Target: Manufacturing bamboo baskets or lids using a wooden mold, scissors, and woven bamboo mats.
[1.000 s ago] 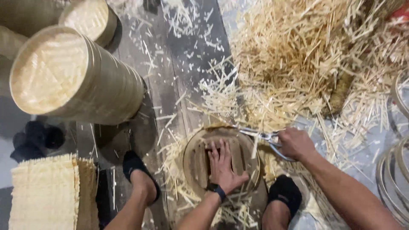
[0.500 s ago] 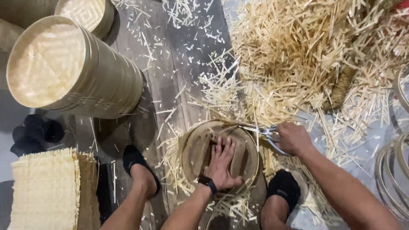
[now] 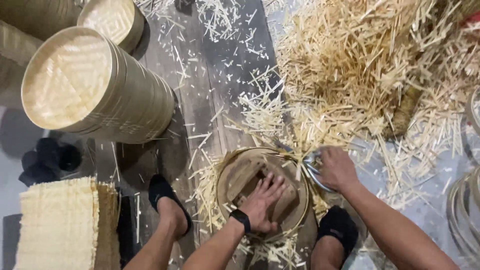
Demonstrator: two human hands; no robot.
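Observation:
A round bamboo steamer frame (image 3: 295, 176) lies on the floor between my two feet. My left hand (image 3: 262, 202) presses flat on the strips inside it, fingers spread; a dark band sits on that wrist. My right hand (image 3: 338, 167) grips a pair of metal shears (image 3: 312, 162) at the frame's right rim. The blades point left over the rim among protruding bamboo ends. Short bamboo offcuts ring the frame.
A large heap of bamboo offcuts (image 3: 370, 70) fills the upper right. A tall stack of finished steamers (image 3: 95, 90) lies tilted at upper left, another (image 3: 112, 20) behind it. Woven bamboo mats (image 3: 62, 225) are stacked at lower left. Bamboo hoops (image 3: 465, 210) sit at the right edge.
My left hand has shifted lower and turned on the frame's inner strips. My right hand with the shears has stayed at the right rim. The view has drifted slightly.

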